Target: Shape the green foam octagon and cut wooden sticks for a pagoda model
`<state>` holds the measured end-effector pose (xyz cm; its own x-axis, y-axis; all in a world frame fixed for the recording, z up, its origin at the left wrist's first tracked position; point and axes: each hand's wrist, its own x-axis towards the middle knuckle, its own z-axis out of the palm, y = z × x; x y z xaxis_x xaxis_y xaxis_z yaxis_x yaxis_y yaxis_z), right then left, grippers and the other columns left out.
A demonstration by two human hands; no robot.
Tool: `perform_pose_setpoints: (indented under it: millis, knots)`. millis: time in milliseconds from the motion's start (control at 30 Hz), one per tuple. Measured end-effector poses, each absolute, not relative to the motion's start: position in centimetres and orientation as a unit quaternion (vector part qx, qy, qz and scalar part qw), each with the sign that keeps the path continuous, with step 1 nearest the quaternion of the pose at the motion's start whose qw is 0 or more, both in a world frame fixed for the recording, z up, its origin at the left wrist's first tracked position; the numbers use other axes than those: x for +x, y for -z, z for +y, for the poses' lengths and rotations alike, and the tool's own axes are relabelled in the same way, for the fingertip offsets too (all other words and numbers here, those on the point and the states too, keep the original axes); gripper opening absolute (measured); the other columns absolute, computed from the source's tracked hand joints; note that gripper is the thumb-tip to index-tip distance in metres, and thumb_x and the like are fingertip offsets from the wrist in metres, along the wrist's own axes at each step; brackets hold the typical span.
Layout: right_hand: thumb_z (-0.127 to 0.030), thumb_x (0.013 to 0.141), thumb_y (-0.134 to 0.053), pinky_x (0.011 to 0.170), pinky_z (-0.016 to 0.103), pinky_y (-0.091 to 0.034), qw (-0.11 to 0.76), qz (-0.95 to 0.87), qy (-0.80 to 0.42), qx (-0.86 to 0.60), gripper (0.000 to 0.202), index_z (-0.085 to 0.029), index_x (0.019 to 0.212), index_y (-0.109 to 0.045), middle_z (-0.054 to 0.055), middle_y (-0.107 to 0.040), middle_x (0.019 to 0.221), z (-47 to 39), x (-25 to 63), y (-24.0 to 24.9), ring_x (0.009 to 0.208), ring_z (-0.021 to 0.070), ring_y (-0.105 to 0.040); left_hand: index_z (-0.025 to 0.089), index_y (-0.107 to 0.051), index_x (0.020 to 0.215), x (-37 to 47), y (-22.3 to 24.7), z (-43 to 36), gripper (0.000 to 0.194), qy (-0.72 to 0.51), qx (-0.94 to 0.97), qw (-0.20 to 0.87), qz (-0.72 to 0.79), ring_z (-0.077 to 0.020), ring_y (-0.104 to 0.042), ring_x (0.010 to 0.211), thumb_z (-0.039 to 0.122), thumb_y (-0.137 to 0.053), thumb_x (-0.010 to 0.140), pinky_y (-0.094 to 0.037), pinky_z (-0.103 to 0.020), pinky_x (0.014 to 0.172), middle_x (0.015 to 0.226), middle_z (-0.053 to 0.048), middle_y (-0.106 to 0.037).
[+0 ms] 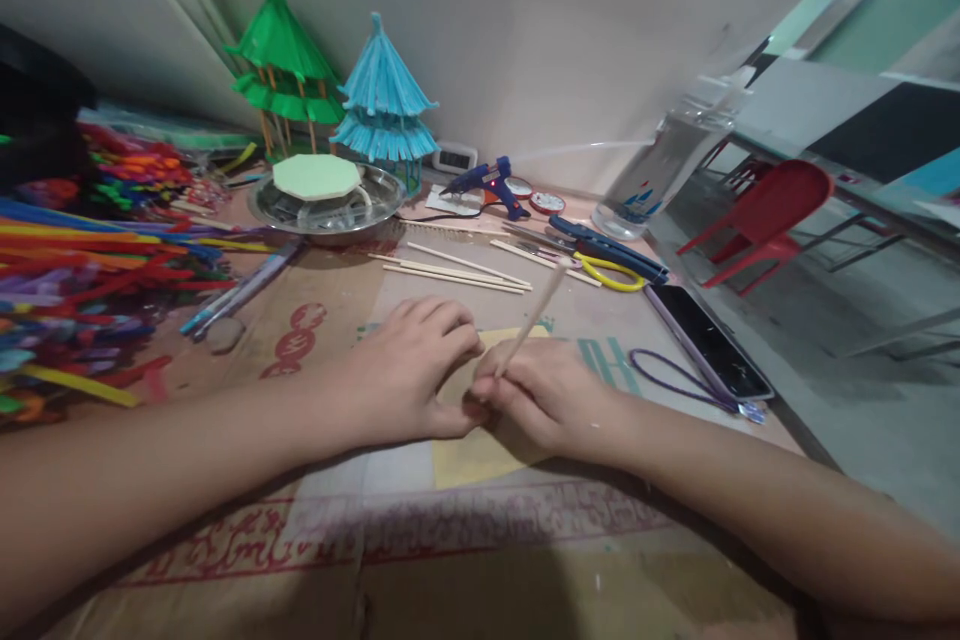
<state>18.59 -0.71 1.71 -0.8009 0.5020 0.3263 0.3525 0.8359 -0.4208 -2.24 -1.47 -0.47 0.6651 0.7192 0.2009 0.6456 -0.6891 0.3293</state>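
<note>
My right hand [551, 398] is closed round a thin wooden stick [534, 315], which slants up and to the right out of the fist. Beside it my left hand [409, 370] lies over the board, fingers bent and thumb apart from them; the thumb tip meets the fingertips of my right hand. Under both hands is a square of yellow paper [465, 468], partly covered. The lower end of the stick is hidden by my right hand. Several loose wooden sticks [457, 275] lie just beyond.
A cardboard sheet [315, 510] covers the table. Pipe cleaners [90, 290] are heaped at left. Behind stand a green pagoda model [281, 45], a blue one [384, 80], a metal bowl [330, 225] and a glue gun [484, 182]. Scissors [611, 275], a phone [709, 340] and a bottle [660, 160] are at right.
</note>
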Motion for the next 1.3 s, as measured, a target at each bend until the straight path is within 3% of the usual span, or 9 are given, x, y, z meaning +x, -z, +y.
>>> perform_pose_setpoints:
  millis: [167,267,567,667,800,967,1100,1233,1300]
  knots:
    - [-0.028,0.102,-0.041,0.071,0.026,-0.047,0.205,-0.921,-0.165,-0.288,0.029,-0.018,0.088,-0.064,0.005,-0.072,0.081,0.8,19.0,-1.3,0.075,0.0162,-0.066,0.021,-0.063,0.111,-2.5,0.5,-1.3,0.047,-0.164,0.902,0.114,0.382,-0.032,-0.051,0.111,0.059,-0.066,0.083,-0.045,-0.05,0.094,0.112,-0.008,-0.056]
    - [-0.032,0.103,-0.04,0.067,0.026,-0.045,0.231,-0.9,-0.148,-0.337,0.032,-0.018,0.085,-0.063,0.004,-0.07,0.076,2.1,20.0,-1.0,0.07,0.0154,-0.064,0.025,-0.065,0.119,-2.7,0.3,-1.1,0.039,-0.172,0.902,0.125,0.375,-0.03,-0.052,0.112,0.052,-0.058,0.092,-0.044,-0.048,0.095,0.114,-0.008,-0.057]
    - [-0.038,0.1,-0.047,0.058,0.023,-0.047,0.334,-0.823,-0.273,-0.37,0.033,-0.019,0.075,-0.056,0.002,-0.066,0.073,1.3,20.4,-1.3,0.061,0.011,-0.062,0.018,-0.061,0.094,-2.8,0.3,-0.5,0.026,-0.196,0.88,0.097,0.422,-0.0309,-0.054,0.103,0.043,-0.061,0.085,-0.045,-0.05,0.09,0.102,-0.009,-0.059]
    - [-0.038,0.099,-0.051,0.057,0.023,-0.047,0.35,-0.812,-0.281,-0.374,0.027,-0.019,0.081,-0.057,0.0,-0.063,0.067,1.1,20.8,-1.2,0.057,0.0108,-0.061,0.019,-0.062,0.102,-2.9,0.4,-0.6,0.023,-0.203,0.891,0.091,0.395,-0.0329,-0.052,0.117,0.031,-0.059,0.084,-0.043,-0.051,0.099,0.12,-0.011,-0.06]
    - [-0.04,0.099,-0.051,0.057,0.024,-0.046,0.376,-0.809,-0.248,-0.377,0.028,-0.019,0.082,-0.058,0.0,-0.063,0.068,1.6,21.3,-0.8,0.058,0.0113,-0.061,0.025,-0.058,0.13,-2.9,0.2,-1.0,0.044,-0.176,0.932,0.104,0.3,-0.03,-0.041,0.139,0.02,-0.053,0.087,-0.03,-0.05,0.116,0.15,-0.007,-0.049]
    - [-0.045,0.1,-0.05,0.058,0.025,-0.048,0.396,-0.797,-0.253,-0.379,0.032,-0.019,0.085,-0.059,0.001,-0.065,0.073,1.8,21.4,-0.3,0.061,0.012,-0.062,0.026,-0.068,0.117,-2.9,-0.5,-1.7,0.035,-0.137,0.941,0.075,0.299,-0.0288,-0.058,0.103,0.048,-0.057,0.092,-0.041,-0.05,0.097,0.109,-0.008,-0.064]
    - [-0.047,0.101,-0.049,0.058,0.025,-0.047,0.395,-0.795,-0.255,-0.384,0.034,-0.019,0.086,-0.059,0.001,-0.065,0.074,1.8,21.4,-0.1,0.061,0.0121,-0.062,0.021,-0.07,0.101,-2.7,-0.6,-1.7,0.033,-0.141,0.93,0.038,0.338,-0.0279,-0.057,0.091,0.049,-0.054,0.093,-0.042,-0.05,0.089,0.094,-0.008,-0.061]
    - [-0.041,0.1,-0.049,0.058,0.025,-0.046,0.381,-0.812,-0.226,-0.381,0.029,-0.019,0.083,-0.058,0.002,-0.065,0.074,2.1,21.4,-0.3,0.061,0.0126,-0.061,0.021,-0.065,0.112,-2.7,-0.4,-1.6,0.028,-0.166,0.925,0.07,0.336,-0.0295,-0.056,0.11,0.035,-0.056,0.09,-0.04,-0.048,0.097,0.116,-0.01,-0.063]
    - [-0.038,0.099,-0.05,0.058,0.026,-0.045,0.363,-0.831,-0.199,-0.373,0.027,-0.019,0.081,-0.058,0.002,-0.064,0.072,2.3,21.5,-0.5,0.062,0.0133,-0.06,0.023,-0.062,0.125,-2.7,-0.4,-1.6,0.038,-0.172,0.928,0.09,0.318,-0.0285,-0.054,0.119,0.025,-0.055,0.088,-0.039,-0.047,0.103,0.128,-0.008,-0.061]
